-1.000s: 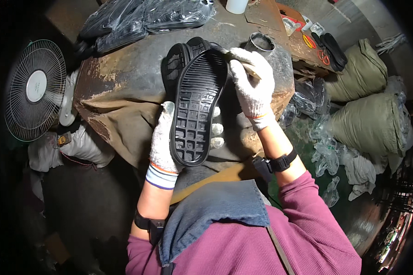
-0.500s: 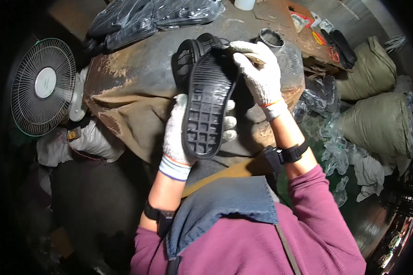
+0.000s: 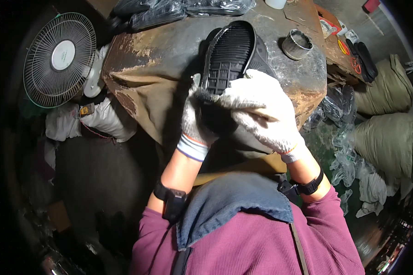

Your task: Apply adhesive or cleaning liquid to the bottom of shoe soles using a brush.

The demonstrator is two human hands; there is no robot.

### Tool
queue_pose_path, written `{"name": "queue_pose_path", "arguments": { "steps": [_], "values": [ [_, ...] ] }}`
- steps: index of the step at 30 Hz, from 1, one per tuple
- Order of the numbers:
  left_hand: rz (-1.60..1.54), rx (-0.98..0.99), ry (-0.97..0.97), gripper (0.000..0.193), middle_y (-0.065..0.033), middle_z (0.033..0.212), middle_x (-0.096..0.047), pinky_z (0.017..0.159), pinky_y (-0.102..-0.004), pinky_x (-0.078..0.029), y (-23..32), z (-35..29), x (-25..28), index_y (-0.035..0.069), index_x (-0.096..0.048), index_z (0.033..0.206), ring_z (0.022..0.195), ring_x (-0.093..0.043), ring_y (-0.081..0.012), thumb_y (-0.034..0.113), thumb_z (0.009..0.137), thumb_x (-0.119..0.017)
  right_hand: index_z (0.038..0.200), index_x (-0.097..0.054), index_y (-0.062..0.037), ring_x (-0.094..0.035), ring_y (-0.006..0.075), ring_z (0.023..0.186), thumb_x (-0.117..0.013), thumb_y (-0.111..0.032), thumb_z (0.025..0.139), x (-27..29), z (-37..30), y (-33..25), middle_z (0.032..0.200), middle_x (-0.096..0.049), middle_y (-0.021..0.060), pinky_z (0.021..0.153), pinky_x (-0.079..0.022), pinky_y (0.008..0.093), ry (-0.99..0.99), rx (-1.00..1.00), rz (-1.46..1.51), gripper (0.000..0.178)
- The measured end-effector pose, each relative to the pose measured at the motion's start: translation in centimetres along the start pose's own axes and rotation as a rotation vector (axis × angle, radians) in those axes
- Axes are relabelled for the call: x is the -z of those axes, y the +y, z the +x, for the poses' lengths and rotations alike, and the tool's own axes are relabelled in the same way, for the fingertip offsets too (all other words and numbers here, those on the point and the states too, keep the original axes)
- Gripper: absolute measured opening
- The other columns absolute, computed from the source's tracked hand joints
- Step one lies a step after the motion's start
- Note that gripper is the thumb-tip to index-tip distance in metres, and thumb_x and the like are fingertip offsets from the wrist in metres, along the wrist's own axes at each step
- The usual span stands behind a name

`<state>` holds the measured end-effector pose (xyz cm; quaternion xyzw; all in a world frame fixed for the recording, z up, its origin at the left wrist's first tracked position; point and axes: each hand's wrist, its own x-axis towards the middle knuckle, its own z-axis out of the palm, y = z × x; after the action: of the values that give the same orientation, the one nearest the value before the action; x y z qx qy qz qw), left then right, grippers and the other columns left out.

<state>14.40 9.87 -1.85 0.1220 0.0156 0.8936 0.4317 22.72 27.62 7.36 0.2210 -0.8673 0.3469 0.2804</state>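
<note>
One black sole at twelve o'clock, gripped in left hand, presumably for steadiness; dark-tipped brush pinched in right hand at nine-o'clock edge; cup at one o'clock, likely for easy reach.

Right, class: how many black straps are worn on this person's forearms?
2: the left strap is around the left forearm, the right strap around the right forearm. Sleeves could hide others.
</note>
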Motion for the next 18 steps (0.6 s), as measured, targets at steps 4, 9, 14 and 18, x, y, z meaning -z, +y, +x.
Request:
{"name": "queue_pose_path", "arguments": {
  "steps": [4,9,14,18],
  "values": [
    [-0.012,0.012,0.102,0.083,-0.0249,0.156,-0.052,0.110,-0.0539,-0.054,1.3,2.0,-1.5,0.000,-0.037,0.163,0.134,-0.060,-0.0407,0.063,0.110,-0.033,0.110,-0.080,-0.0208,-0.070,0.0278,0.114,-0.086,-0.017,0.079,-0.3,0.1,-1.2,0.113,-0.076,0.0020,0.109,-0.050,0.0500,-0.085,0.096,-0.031,0.032],
    [0.072,0.079,0.000,0.110,-0.0311,0.154,-0.051,0.104,-0.0577,-0.058,4.5,2.1,-1.8,-0.010,-0.031,0.161,0.125,-0.065,-0.0451,0.073,0.095,-0.063,0.114,-0.079,-0.0209,-0.070,0.0271,0.116,-0.085,-0.016,0.078,0.7,-1.3,-1.0,0.113,-0.076,0.0007,0.110,-0.049,0.0492,-0.156,0.149,0.054,0.036],
    [0.479,-0.036,-0.027,0.111,-0.0330,0.153,-0.051,0.108,-0.0564,-0.056,7.2,1.7,-3.3,-0.011,-0.032,0.160,0.128,-0.065,-0.0447,0.072,0.094,-0.065,0.112,-0.081,-0.0152,-0.072,0.0231,0.111,-0.080,-0.014,0.088,1.4,-1.9,-0.9,0.110,-0.079,0.0002,0.111,-0.049,0.0451,-0.093,-0.111,0.093,0.024],
    [0.580,-0.006,0.080,0.095,-0.0301,0.137,-0.066,0.104,-0.0486,-0.061,7.2,0.7,-3.8,-0.011,-0.048,0.151,0.120,-0.071,-0.0370,0.062,0.095,-0.071,0.112,-0.078,-0.0017,-0.074,0.0091,0.093,-0.077,-0.008,0.094,-1.9,-0.2,-3.1,0.104,-0.081,0.0070,0.086,-0.060,0.0287,0.040,-0.772,0.811,0.019]
  ]
}}
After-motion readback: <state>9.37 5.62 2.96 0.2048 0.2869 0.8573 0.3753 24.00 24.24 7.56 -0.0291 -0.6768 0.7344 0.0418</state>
